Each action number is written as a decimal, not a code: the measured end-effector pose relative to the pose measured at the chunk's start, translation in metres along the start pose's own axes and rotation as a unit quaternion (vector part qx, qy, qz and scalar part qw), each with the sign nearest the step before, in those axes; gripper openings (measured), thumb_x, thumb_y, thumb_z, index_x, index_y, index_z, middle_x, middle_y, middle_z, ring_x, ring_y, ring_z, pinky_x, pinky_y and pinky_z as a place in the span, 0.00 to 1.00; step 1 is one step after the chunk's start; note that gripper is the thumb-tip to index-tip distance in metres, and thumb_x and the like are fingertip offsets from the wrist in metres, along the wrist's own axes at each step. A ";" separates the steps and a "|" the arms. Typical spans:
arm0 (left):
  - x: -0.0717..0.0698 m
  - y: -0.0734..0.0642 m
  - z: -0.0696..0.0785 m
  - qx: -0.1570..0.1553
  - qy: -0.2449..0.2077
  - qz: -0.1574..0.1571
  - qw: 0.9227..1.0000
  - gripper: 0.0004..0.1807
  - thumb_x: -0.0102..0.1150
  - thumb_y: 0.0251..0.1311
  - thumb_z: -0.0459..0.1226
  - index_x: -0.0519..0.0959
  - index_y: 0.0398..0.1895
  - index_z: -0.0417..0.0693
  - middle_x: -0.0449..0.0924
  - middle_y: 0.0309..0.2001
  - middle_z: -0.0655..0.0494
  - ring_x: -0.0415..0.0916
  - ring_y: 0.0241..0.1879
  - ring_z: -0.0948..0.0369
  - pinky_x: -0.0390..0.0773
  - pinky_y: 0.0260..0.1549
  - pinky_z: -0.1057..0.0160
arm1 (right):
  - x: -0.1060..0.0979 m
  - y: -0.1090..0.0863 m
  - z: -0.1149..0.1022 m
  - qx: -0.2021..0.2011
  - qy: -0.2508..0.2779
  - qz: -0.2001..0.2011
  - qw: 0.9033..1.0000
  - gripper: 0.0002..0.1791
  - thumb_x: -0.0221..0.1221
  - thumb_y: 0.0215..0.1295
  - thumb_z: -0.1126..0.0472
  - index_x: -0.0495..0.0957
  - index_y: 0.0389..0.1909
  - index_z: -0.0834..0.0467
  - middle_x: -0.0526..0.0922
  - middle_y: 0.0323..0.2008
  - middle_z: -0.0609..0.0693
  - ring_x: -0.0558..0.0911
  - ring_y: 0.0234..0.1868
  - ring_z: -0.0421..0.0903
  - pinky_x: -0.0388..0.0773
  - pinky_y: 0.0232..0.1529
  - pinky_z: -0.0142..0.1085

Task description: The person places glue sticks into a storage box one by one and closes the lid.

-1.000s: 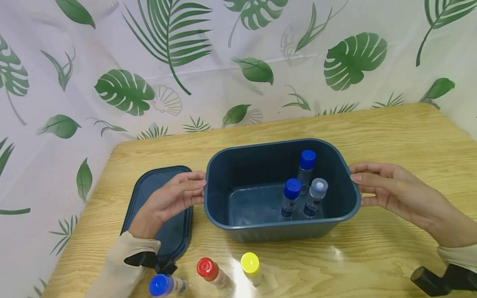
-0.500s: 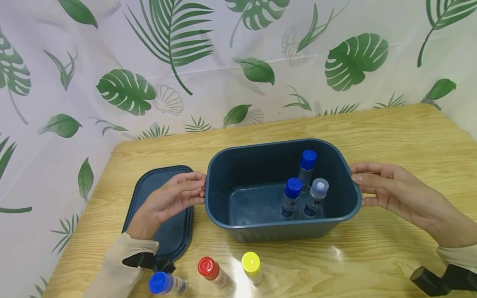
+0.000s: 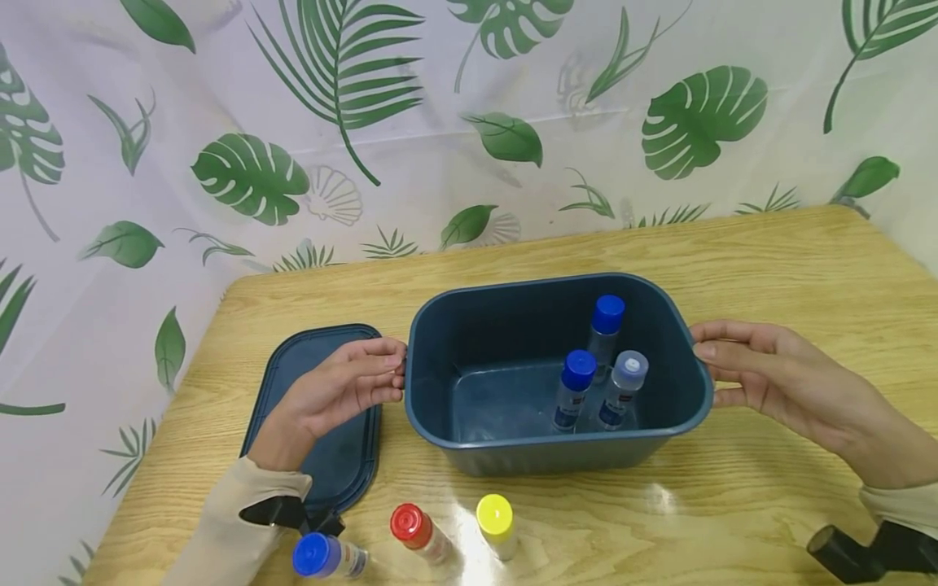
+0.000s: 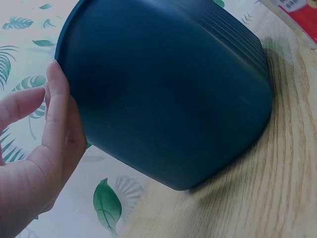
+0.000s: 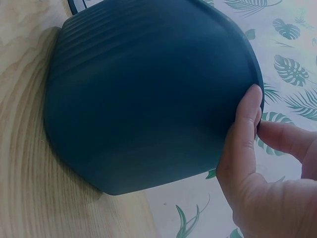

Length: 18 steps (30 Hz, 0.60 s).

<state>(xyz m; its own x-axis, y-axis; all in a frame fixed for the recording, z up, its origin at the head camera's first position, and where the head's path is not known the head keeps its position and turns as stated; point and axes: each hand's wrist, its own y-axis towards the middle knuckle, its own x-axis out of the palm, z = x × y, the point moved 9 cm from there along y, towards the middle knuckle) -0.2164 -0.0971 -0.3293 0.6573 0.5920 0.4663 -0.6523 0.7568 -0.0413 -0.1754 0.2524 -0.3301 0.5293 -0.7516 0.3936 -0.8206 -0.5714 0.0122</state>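
- The left hand (image 3: 348,387) has its fingers (image 4: 58,99) fairly straight, the index fingertip against the outside of the bin (image 3: 542,457) just below the rim; in the left wrist view the thumb stands apart from the wall.
- The right hand (image 3: 777,374) mirrors this at the opposite end, its fingers (image 5: 245,136) extended against the outer wall and its thumb tip at the rim.
- The dark blue bin sits between both hands on the tabletop (image 3: 813,301), opening upward.
- Inside, toward its right end, stand three clear bottles: a rear blue-capped bottle (image 3: 608,316), a front blue-capped bottle (image 3: 579,372) and a clear-capped bottle (image 3: 630,372).
- A dark blue lid (image 3: 344,464) lies flat left of the bin, partly hidden by the left hand and wrist.
- Near the front edge of the view are a third blue-capped bottle (image 3: 318,556), a red-capped bottle (image 3: 412,527) and a yellow-capped bottle (image 3: 495,518), left to right.
- Beige sleeves (image 3: 238,513) carry black wrist mounts (image 3: 901,547).
- A white leaf-print cloth (image 3: 440,171) hangs behind the tabletop.
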 end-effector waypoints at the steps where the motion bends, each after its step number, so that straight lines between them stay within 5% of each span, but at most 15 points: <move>1: 0.000 0.000 0.000 0.000 -0.002 -0.001 1.000 0.09 0.47 0.70 0.27 0.78 0.43 0.43 0.79 0.37 0.54 0.79 0.37 0.63 0.81 0.43 0.67 | 0.000 0.000 0.000 0.000 0.001 -0.001 1.000 0.22 0.34 0.75 0.75 0.74 0.56 0.63 0.80 0.49 0.54 0.83 0.45 0.48 0.82 0.45 0.43; 18: 0.002 0.001 -0.002 0.008 -0.018 -0.026 0.999 0.11 0.45 0.71 0.27 0.78 0.45 0.43 0.80 0.38 0.54 0.80 0.38 0.63 0.80 0.44 0.67 | -0.002 -0.001 0.001 -0.005 -0.009 0.003 1.000 0.22 0.34 0.75 0.75 0.74 0.56 0.63 0.80 0.49 0.53 0.83 0.44 0.47 0.82 0.44 0.42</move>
<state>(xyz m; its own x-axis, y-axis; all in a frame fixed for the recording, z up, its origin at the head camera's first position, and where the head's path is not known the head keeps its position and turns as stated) -0.2149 -0.0946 -0.3298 0.6760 0.5418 0.4996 -0.6244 0.7811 -0.0022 -0.1753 0.2541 -0.3314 0.5282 -0.7607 0.3772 -0.8256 -0.5640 0.0187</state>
